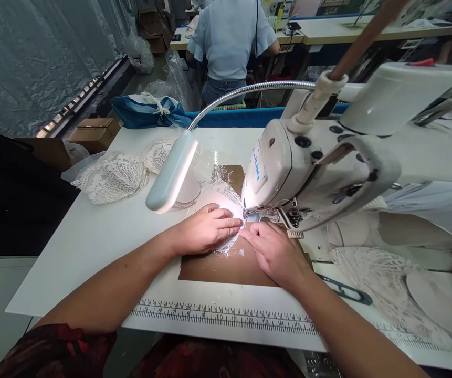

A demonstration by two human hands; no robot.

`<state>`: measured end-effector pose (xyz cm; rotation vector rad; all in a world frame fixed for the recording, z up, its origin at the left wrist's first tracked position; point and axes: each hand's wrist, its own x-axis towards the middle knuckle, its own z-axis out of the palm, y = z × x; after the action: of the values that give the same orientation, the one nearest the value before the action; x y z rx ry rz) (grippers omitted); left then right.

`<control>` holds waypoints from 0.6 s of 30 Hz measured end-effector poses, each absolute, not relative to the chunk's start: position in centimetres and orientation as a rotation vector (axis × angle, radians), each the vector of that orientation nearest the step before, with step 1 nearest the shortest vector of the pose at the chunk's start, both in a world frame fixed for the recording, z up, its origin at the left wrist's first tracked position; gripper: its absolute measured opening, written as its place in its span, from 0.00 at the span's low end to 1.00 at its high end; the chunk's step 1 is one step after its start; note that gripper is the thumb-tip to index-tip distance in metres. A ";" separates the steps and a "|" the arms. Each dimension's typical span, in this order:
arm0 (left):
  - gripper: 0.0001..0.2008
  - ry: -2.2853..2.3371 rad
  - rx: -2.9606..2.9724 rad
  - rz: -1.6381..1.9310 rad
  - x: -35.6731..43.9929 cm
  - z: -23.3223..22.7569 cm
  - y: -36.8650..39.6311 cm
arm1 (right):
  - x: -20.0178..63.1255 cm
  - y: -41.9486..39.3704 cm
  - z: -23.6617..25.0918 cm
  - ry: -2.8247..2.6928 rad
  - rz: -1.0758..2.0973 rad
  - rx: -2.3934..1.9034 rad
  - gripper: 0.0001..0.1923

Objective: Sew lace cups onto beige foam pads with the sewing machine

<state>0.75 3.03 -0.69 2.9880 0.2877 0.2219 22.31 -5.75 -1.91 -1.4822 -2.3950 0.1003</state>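
Lace piece (226, 195): on the brown sheet (218, 270) over the counter (103, 236); right edge at the sewing machine (276, 163); long axis appears to run near to far.
Left hand (206, 229): nearer, lying over the piece; grip flat, fingers extended, not closed round it.
Right hand (275, 249): right of the piece, index fingertip at its edge, other fingers curled; pinch cannot be told.
Blue bag (147, 111): tied; contents hidden.
Cardboard box (94, 135): contents not visible.

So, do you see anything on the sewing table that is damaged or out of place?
Nothing looks spilled or broken. Only the brown sheet under the right hand and lace piece seems slightly odd: shiny, tape-like patches make it look improvised.
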 end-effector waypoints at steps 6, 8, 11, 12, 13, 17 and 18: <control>0.18 0.277 3.020 0.172 0.7 -0.7 3.3 | 21.9 -5.9 -1.5 -2.436 0.010 -1.557 0.22; 0.18 0.317 3.015 0.173 0.9 -0.7 3.0 | 21.9 -6.0 -1.6 -2.420 -0.011 -1.571 0.23; 0.19 0.401 3.012 0.195 1.4 -0.7 2.5 | 21.9 -6.0 -1.7 -2.386 -0.039 -1.611 0.23; 0.20 0.428 3.013 0.200 1.5 -0.6 2.4 | 21.9 -6.0 -1.8 -2.379 -0.045 -1.631 0.23; 0.20 0.449 3.013 0.200 1.6 -0.6 2.2 | 21.9 -6.0 -1.8 -2.374 -0.049 -1.652 0.23; 0.21 0.479 2.990 0.204 1.6 -0.3 2.0 | 21.8 -5.9 -1.7 -2.368 -0.054 -1.744 0.22; 0.21 0.484 2.982 0.206 1.6 -0.3 2.0 | 21.8 -5.9 -1.7 -2.366 -0.051 -1.768 0.22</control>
<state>1.65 1.98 -0.26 2.9819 0.4838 0.2056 21.75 -5.85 -1.68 -1.7675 -2.3665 -0.0506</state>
